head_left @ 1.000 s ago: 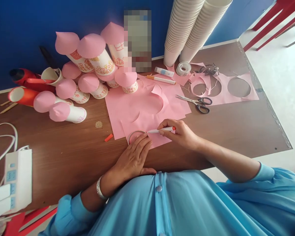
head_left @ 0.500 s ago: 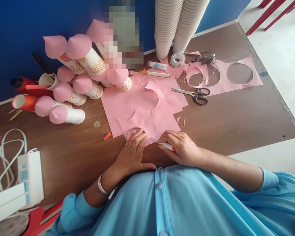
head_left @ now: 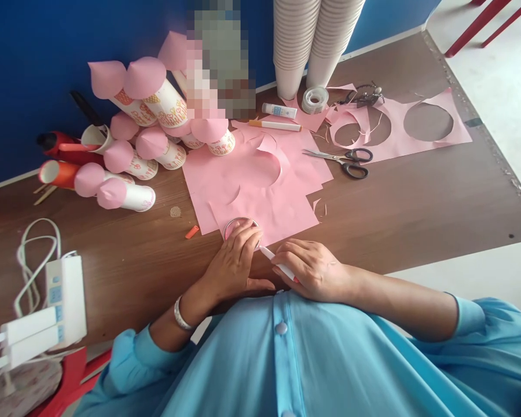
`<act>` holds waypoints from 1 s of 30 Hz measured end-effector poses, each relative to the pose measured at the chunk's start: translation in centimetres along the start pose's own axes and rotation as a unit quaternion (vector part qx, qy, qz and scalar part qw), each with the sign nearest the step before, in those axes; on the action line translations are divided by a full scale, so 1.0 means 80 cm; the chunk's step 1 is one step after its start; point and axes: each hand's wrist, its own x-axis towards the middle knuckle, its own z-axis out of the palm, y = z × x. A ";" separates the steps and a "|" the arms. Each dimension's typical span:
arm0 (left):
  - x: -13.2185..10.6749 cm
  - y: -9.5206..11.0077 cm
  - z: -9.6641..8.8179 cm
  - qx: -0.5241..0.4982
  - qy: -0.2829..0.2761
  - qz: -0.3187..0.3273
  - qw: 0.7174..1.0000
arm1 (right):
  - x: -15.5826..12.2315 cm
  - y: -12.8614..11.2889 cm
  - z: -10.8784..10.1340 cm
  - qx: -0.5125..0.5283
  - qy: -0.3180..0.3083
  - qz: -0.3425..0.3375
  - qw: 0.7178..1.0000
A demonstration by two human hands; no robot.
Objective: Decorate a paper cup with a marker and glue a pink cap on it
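Observation:
My left hand [head_left: 238, 255] lies over a round, thin-rimmed ring or lid [head_left: 229, 226], its fingers flat on it and the thumb stretched out sideways. Part of the round thing is hidden beneath those fingers. It rests at the near corner of a pink paper sheet [head_left: 282, 214]. Closed around a white marker [head_left: 282, 259] with an orange-red end, my right hand [head_left: 310, 269] keeps the tip close to the ring's lower right edge. A small orange cap [head_left: 191, 232] sits on the table left of the paper.
Scissors [head_left: 351, 159], a tape roll [head_left: 315, 101], an orange-and-white marker [head_left: 275, 125] and a small white tube [head_left: 279, 110] lie farther back. Pink-topped paper cups [head_left: 156, 110] cluster at left. Tall cup stacks [head_left: 293, 46] stand by the wall. A power strip [head_left: 67, 301] is at left.
My right hand and the marker have shifted left and slightly down, bringing the tip nearer the ring. My left hand stays on the ring. The whole view has shifted a little.

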 end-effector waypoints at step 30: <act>0.000 0.001 -0.001 -0.005 -0.004 -0.002 1.000 | 0.005 -0.002 0.015 0.021 0.001 -0.023 1.000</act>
